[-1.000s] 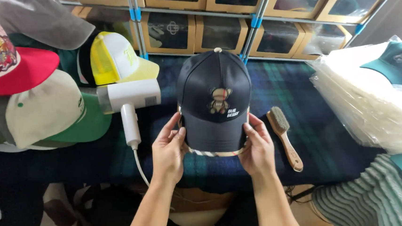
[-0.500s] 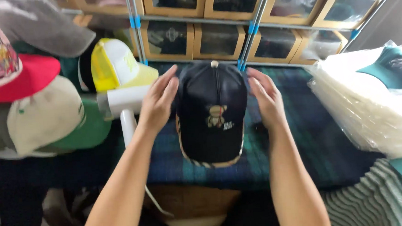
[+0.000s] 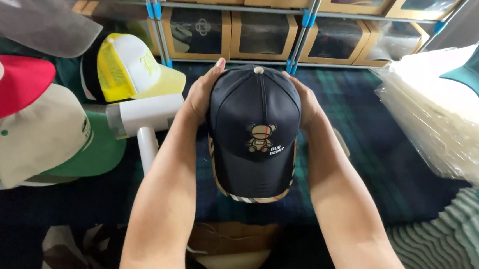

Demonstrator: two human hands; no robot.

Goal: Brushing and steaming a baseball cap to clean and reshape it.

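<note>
Resting between both hands (image 3: 203,95) (cupped): navy cap (image 3: 255,133)

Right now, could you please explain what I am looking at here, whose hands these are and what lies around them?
This is one view from a camera worn on a person's head, looking down at their own bare hands. The left hand and right hand cup the two sides of a dark navy cap with a small bear figure on its front, brim toward the camera. It sits over a dark plaid cloth. To the left lie a white handheld appliance, a yellow and white cap and other caps. On the right is a stack of clear plastic bags.
</note>
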